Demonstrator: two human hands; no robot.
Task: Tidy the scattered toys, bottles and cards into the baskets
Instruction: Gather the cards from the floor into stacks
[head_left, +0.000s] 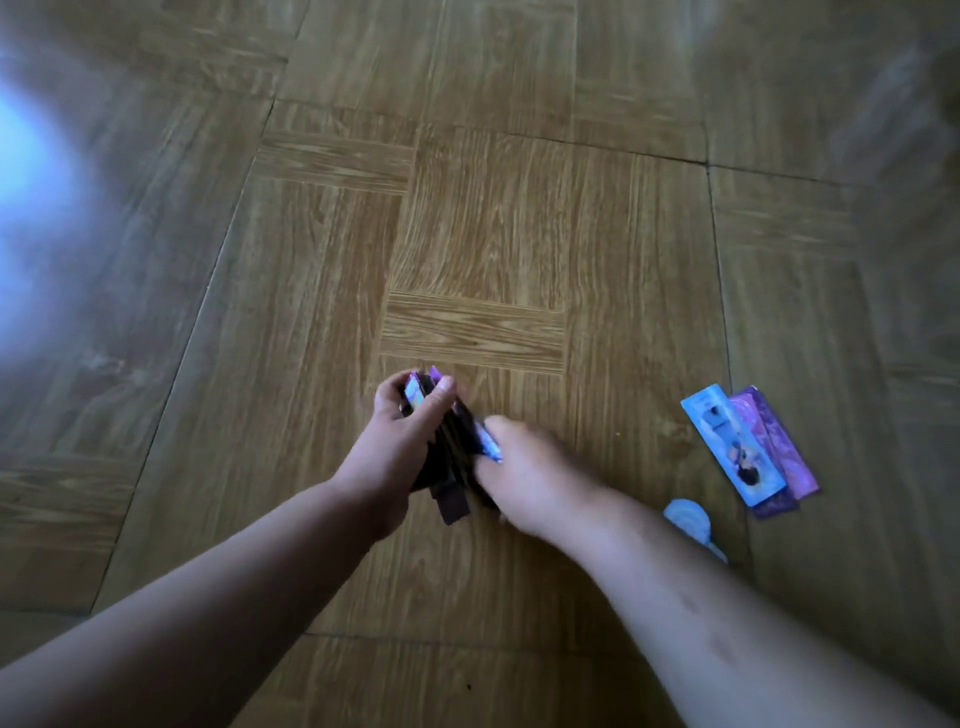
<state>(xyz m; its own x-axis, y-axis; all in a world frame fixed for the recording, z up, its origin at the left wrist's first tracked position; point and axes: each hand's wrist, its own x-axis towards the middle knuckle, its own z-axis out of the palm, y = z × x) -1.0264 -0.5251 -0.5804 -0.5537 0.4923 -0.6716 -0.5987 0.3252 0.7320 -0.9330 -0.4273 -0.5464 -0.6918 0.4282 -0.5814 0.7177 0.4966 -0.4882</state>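
Head view: your left hand (396, 448) and right hand (531, 479) gripped the dark-purple card stack (453, 460), its print blurred.

Home interior: wood-pattern floor (478, 234) (parquet-style squares) with loose picture cards (748, 447).

Open wooden floor (483, 223) is left far and left; right, passage is blocked by overlapping cards (748, 447) and a pale blue object (688, 514).

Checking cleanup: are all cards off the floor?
No: loose cards lie on the floor right of the stack that the left hand and right hand hold.
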